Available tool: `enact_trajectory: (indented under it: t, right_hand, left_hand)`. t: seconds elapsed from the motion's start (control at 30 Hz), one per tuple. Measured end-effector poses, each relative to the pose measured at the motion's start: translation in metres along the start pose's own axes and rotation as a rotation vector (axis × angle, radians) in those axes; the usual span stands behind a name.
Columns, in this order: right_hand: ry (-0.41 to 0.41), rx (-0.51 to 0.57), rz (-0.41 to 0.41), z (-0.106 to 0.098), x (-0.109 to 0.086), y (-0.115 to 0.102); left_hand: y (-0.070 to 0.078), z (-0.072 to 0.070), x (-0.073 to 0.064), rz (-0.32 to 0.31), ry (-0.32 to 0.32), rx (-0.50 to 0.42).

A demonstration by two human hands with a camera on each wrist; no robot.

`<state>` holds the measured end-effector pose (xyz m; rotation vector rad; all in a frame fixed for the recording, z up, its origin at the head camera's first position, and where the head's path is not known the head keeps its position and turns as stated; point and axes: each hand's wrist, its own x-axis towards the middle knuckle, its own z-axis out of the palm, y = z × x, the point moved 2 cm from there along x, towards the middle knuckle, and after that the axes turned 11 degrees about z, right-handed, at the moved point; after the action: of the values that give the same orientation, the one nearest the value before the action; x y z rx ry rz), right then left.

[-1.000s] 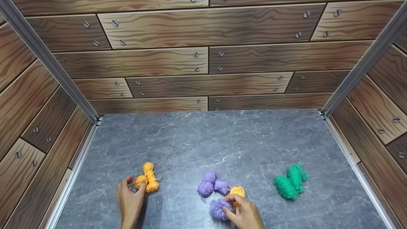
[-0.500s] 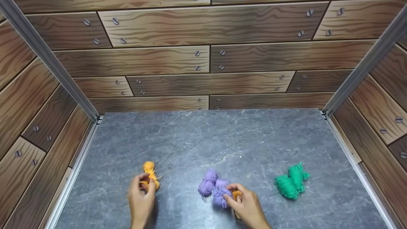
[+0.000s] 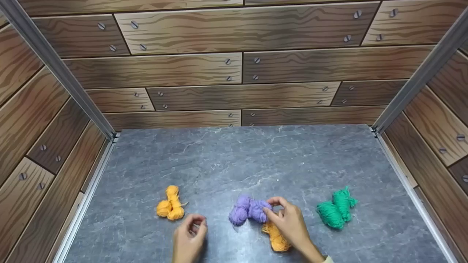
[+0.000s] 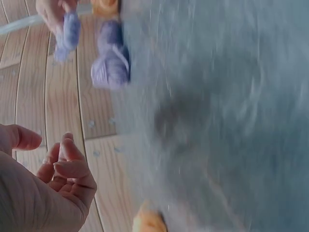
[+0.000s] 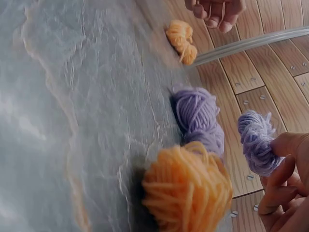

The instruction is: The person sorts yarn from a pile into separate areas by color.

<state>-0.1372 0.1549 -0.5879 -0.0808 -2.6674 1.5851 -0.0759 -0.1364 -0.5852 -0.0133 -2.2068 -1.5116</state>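
Note:
My right hand (image 3: 289, 221) pinches a purple yarn bundle (image 5: 259, 142) between thumb and fingers. In the head view it is held right beside another purple yarn bundle (image 3: 239, 210) on the table. An orange yarn bundle (image 3: 276, 237) lies just under and in front of the right hand, close to the right wrist camera. My left hand (image 3: 190, 235) hovers near the front of the table, its fingers loosely curved with nothing between them. Beyond it, to the left, orange yarn bundles (image 3: 172, 204) lie together, one upright in the view and a rounder one against its side.
Two green yarn bundles (image 3: 336, 210) lie side by side on the right of the grey marbled table (image 3: 219, 157). Wood-patterned walls (image 3: 241, 69) enclose the table at the back and sides, with metal rails (image 3: 409, 73) at the corners.
My left hand has left the orange yarn bundles and moved right and nearer the front. The right hand has carried the purple bundle away from the front edge, up against the other purple yarn.

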Motion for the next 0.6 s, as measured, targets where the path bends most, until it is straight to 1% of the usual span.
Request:
enact_trajectory:
  t: [0.1, 0.27, 0.33, 0.4, 0.47, 0.6]
  right_hand:
    - [0.007, 0.005, 0.007, 0.0, 0.007, 0.002]
    - [0.021, 0.009, 0.025, 0.001, 0.018, 0.003]
    - [0.027, 0.012, 0.03, 0.001, 0.023, 0.003]
    - [0.039, 0.019, 0.035, 0.001, 0.028, 0.002]
    - [0.057, 0.027, 0.042, 0.0, 0.033, 0.002]
    - [0.075, 0.029, 0.065, 0.0, 0.043, 0.002]
  left_hand:
    - [0.003, 0.012, -0.007, 0.026, -0.034, 0.0]
    - [0.008, 0.035, -0.017, 0.144, -0.129, -0.016]
    - [0.01, 0.044, -0.021, 0.168, -0.172, -0.037]
    - [0.013, 0.053, -0.025, 0.153, -0.216, -0.064]
    - [0.015, 0.064, -0.028, 0.115, -0.266, -0.098]
    - [0.019, 0.083, -0.034, -0.02, -0.361, -0.131]
